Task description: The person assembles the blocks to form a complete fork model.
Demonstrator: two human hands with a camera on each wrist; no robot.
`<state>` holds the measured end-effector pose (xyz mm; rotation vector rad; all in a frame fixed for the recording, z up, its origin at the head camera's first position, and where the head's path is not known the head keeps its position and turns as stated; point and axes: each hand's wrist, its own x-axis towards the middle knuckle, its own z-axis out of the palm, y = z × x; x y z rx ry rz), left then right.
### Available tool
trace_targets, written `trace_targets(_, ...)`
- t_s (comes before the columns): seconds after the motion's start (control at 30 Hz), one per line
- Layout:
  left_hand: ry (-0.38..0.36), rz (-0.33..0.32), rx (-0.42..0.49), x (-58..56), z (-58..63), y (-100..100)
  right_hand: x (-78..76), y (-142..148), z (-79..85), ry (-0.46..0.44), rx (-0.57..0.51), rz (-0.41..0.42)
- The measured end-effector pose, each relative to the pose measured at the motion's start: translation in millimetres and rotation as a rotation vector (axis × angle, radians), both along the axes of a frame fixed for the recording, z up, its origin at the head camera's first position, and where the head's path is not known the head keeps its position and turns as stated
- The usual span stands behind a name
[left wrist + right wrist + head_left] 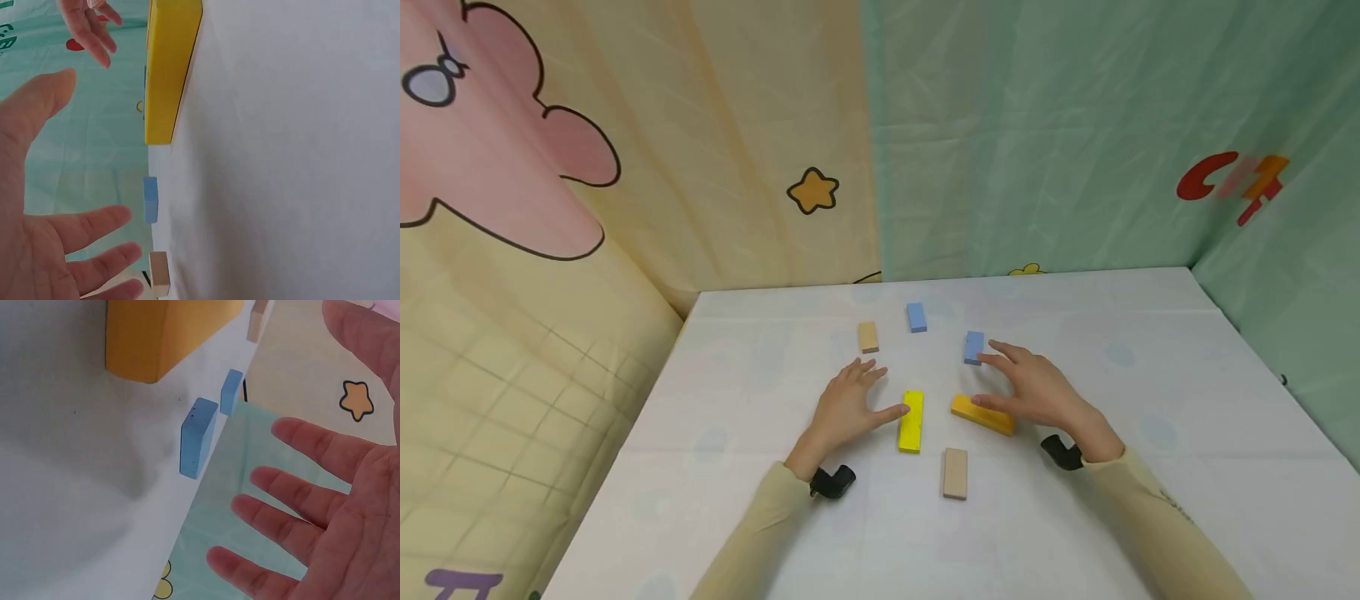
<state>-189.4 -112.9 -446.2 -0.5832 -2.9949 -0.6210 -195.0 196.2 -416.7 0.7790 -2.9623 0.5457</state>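
Note:
My left hand (848,408) hovers with fingers spread at the left of a bright yellow block (911,423); in the head view its thumb overlaps that block's edge. My right hand (1037,387), also spread and holding nothing, is above an orange-yellow block (988,416) and beside a blue block (973,347). In the left wrist view, a gap shows between the left thumb (53,94) and the yellow block (172,69). The right wrist view shows the right fingers (294,487) apart from the nearer blue block (199,440).
Another blue block (916,317) and a small wooden block (868,337) lie farther back. A larger wooden block (955,473) lies nearer the front. All rest on a white-covered table (737,517). Printed curtains (1037,125) hang behind and beside it.

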Motion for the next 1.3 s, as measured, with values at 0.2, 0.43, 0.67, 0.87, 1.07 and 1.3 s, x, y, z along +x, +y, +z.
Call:
trace_targets(0.2,-0.055,0.033,0.025,3.0,-2.1,14.0,-0.6,0.9,1.8,-0.099,-0.014,-0.014)
trace_targets(0.43,-0.062,0.059,0.021,4.7,-5.3,28.6,-5.2,4.1,0.5,-0.126,-0.010,0.027)
trace_targets(0.67,-0.036,0.067,0.005,7.6,-5.6,36.3,-8.4,6.4,-3.6,-0.143,-0.011,0.071)
trace_targets(0.87,-0.062,0.052,0.001,11.2,-6.0,34.4,-7.9,3.2,-9.5,-0.192,-0.046,0.080)
trace_targets(1.07,-0.088,0.067,-0.012,18.3,-8.9,30.7,-1.9,-1.5,-16.1,-0.201,-0.046,0.098)
trace_targets(1.3,-0.056,0.056,-0.003,24.4,-8.9,28.1,1.6,-3.0,-15.5,-0.181,-0.042,0.119)
